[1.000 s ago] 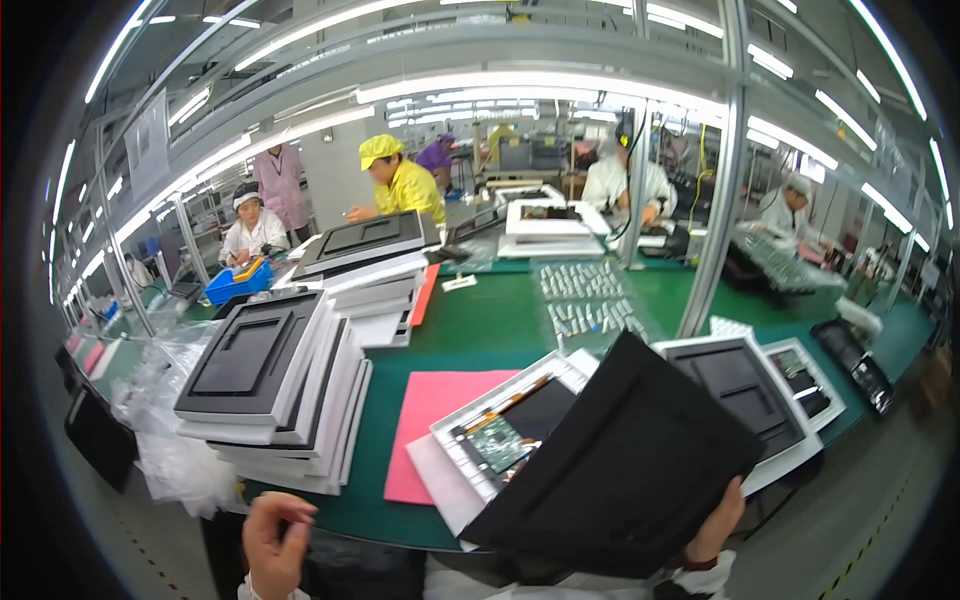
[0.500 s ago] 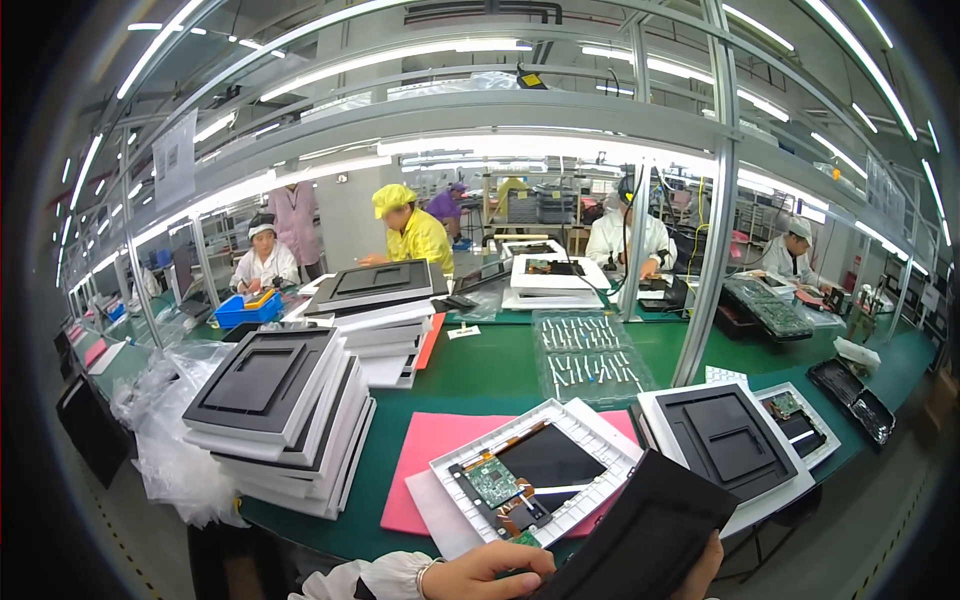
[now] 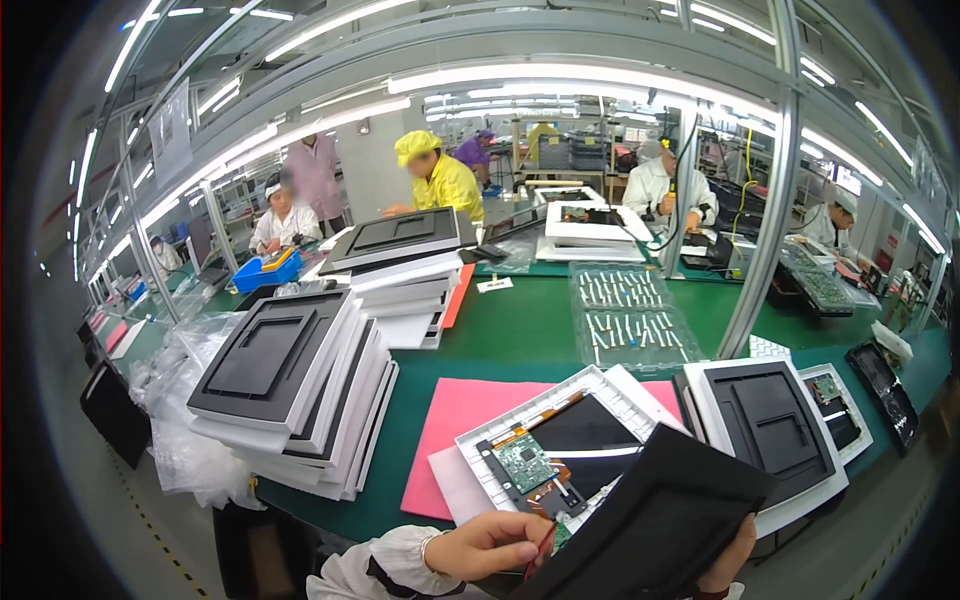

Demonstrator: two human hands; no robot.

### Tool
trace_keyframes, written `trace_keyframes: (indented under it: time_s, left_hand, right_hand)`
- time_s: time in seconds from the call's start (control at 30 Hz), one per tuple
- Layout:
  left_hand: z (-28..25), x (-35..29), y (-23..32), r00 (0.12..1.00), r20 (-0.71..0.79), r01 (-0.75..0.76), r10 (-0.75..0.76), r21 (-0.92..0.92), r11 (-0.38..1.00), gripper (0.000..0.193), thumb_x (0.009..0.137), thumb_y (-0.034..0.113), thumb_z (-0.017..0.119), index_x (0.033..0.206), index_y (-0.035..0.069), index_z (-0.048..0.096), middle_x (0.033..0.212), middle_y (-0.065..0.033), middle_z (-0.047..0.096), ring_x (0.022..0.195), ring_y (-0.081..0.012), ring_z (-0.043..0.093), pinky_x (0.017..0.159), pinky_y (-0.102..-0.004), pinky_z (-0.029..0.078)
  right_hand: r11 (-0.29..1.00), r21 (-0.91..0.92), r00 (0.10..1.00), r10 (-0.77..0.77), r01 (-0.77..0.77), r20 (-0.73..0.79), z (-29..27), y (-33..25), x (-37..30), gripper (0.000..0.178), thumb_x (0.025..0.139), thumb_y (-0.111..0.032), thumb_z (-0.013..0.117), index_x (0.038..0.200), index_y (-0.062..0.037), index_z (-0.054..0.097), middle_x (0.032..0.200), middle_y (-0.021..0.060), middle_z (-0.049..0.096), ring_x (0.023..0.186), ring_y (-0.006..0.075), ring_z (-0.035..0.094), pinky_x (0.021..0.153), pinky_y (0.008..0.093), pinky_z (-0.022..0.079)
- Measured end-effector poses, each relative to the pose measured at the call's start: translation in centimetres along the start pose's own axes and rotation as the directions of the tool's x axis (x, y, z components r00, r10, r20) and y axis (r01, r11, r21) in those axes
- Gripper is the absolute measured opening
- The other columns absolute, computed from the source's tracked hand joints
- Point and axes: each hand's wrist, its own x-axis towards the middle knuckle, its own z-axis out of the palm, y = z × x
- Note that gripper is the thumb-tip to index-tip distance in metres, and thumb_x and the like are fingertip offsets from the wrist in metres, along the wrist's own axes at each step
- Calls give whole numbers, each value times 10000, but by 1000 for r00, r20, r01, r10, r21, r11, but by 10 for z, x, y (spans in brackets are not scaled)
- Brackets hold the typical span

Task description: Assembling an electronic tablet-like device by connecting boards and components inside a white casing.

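At the right lower edge, my right hand point(image 3: 735, 558) grips the side of a black rectangular panel point(image 3: 655, 515), which is tilted up. My left hand point(image 3: 490, 545) is closed at the panel's left edge, thumb and fingers pinched on a thin red wire point(image 3: 545, 548). Behind the panel lies an open white device housing point(image 3: 478, 457) with a green circuit board point(image 3: 524, 462), a dark screen and orange flat cables inside. The panel hides its near right part. Under the housing is a pink foam sheet point(image 3: 425, 470).
To the left stands a tall stack of white housings with black inserts point(image 3: 275, 365), beside crumpled clear plastic point(image 3: 180, 400). On the right are another housing point(image 3: 770, 420) and a metal post point(image 3: 765, 270). A clear tray of short cables point(image 3: 630, 310) lies beyond. Several people work across the bench.
The view has turned slightly, shifting the bench rightward. My left fingers now pinch a red wire that did not show before. The black panel stays in my right hand.
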Motion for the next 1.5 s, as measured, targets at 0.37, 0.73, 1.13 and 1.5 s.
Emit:
trace_keyframes:
  time_s: [0.37, 0.73, 1.13, 1.5]
  left_hand:
    - [-43, -14, -39, 960, -275, -201, 54, -538, 818, 110, 827, 66, 637, 862, 65, 534, 905, -82, 555, 881, -174, 564, 781, -279, 456]
    - [-68, -40, -26, 923, -202, -340, 329, -22, 940, 299, 759, -41, 669, 986, 60, 502, 839, -99, 624, 822, -202, 551, 778, -358, 407]
    - [-82, -81, -9, 827, -555, 82, 88, 274, 958, 492, 831, 63, 611, 1269, 17, 393, 1178, -127, 532, 1072, -195, 513, 946, -341, 390]
    - [-25, -52, -72, 698, -612, 679, 372, 730, -73, 618, 734, 282, 693, 1219, -3, 438, 1209, -212, 519, 909, -340, 610, 726, -371, 496]
  right_hand:
    - [954, -299, 974, -51, -17, -219, -5, -36, 11, 463, 936, -373, 492, 1133, 44, 540, 1089, 132, 595, 971, 218, 578, 849, 316, 453]
    - [952, -303, 994, 74, -48, 74, 28, -78, 13, 483, 952, -401, 459, 1138, 42, 512, 1072, 125, 590, 914, 183, 597, 823, 274, 484]
    - [951, -299, 981, 127, -80, 144, 30, -34, 5, 402, 956, -407, 469, 965, -11, 535, 897, 26, 576, 812, 95, 537, 756, 230, 439]
    - [1000, -16, 992, -24, 22, -127, -30, -28, -1, 537, 995, -358, 325, 1404, -16, 257, 1416, 149, 312, 1241, 244, 414, 1048, 315, 350]
